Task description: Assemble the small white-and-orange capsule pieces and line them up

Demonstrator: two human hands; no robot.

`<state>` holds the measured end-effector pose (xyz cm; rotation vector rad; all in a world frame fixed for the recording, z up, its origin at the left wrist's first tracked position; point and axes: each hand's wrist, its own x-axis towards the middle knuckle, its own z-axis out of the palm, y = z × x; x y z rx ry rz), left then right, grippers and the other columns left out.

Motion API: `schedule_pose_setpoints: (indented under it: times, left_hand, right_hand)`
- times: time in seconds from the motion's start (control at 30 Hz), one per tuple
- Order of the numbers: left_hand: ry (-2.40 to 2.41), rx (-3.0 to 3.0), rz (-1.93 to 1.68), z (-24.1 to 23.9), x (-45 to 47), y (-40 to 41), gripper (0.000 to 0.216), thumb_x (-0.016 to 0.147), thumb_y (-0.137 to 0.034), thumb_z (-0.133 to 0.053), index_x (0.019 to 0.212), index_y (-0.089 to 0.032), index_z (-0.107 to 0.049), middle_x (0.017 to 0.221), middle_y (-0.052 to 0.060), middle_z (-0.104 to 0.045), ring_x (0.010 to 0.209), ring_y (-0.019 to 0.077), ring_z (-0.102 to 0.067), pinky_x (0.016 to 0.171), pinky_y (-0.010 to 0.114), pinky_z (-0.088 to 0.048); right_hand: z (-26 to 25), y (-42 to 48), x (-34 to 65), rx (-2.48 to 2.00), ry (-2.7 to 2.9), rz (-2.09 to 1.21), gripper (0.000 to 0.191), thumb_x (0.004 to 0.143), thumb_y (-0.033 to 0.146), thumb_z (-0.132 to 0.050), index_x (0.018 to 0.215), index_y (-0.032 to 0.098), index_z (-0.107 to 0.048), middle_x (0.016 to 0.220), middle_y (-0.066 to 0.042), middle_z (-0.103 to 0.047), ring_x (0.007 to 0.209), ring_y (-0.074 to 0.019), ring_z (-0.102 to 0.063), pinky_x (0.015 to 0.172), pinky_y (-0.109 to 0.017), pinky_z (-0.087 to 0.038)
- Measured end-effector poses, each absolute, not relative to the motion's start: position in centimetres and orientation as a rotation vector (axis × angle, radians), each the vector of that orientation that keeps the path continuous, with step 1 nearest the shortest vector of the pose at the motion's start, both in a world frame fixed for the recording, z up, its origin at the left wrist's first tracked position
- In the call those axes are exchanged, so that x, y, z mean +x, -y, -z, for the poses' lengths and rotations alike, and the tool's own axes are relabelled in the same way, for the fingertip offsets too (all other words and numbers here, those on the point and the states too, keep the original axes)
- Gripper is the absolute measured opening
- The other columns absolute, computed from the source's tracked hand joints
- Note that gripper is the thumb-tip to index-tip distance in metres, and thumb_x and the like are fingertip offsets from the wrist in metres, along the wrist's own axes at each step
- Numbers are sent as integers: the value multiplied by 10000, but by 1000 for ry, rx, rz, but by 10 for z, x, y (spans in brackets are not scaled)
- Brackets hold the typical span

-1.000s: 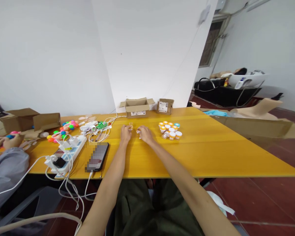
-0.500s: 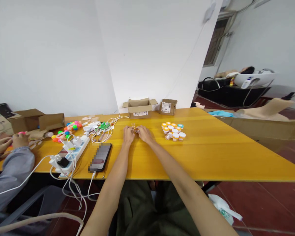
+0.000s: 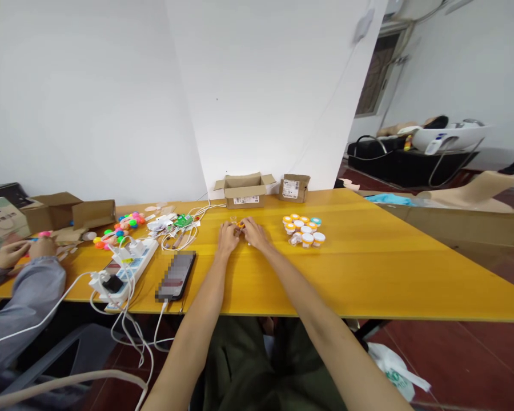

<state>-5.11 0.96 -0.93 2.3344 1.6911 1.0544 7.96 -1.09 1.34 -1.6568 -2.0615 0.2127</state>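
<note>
My left hand and my right hand meet low over the table, fingers closed and bent inward. Between their fingertips shows a small orange piece, mostly covered by the fingers; both hands seem to grip it. Just beyond the left fingertips stands a small clear piece, too small to make out well. To the right of my right hand sits a cluster of several small clear jars with white-and-orange lids, one lid teal. A clear piece without a visible lid lies at the cluster's near left.
An open cardboard box and a smaller box stand against the wall. Left lie a phone, a power strip with tangled cables, a green circuit board and colourful balls. A co-worker's hands are at far left.
The orange piece now shows between my fingertips, where a clear part showed before. My hands have shifted only slightly. The whole view has moved a little.
</note>
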Motion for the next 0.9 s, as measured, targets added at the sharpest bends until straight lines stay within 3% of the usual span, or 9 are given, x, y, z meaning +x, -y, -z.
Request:
schedule_pose_setpoints:
  times: [0.5,0.67,0.9]
  left_hand:
    - [-1709,2203,-1250,11,-53,-12,215,771,-72,-613,867,-236,-714,952,68,-653,976,245,-597,935,395,-467]
    - [-1604,2213,-1307,10,-46,-6,160,802,-111,-613,822,-243,-699,912,53,-649,966,228,-609,931,373,-480]
    - [-1495,2353,-1110,8,-41,12,168,808,-104,-604,827,-245,-694,965,41,-673,1021,212,-618,951,360,-488]
  right_hand:
    - [15,70,137,-1453,2118,88,294,976,187,-399,1111,211,-660,1097,-109,-683,1038,-232,-619,920,-361,-484]
    - [25,101,141,-1390,2195,226,353,999,277,-397,1282,226,-602,1260,-124,-655,1135,-240,-593,963,-382,-473]
    - [13,109,129,-1483,2251,98,400,1012,335,-365,1351,225,-548,1381,-130,-578,1218,-238,-556,1019,-392,-435]
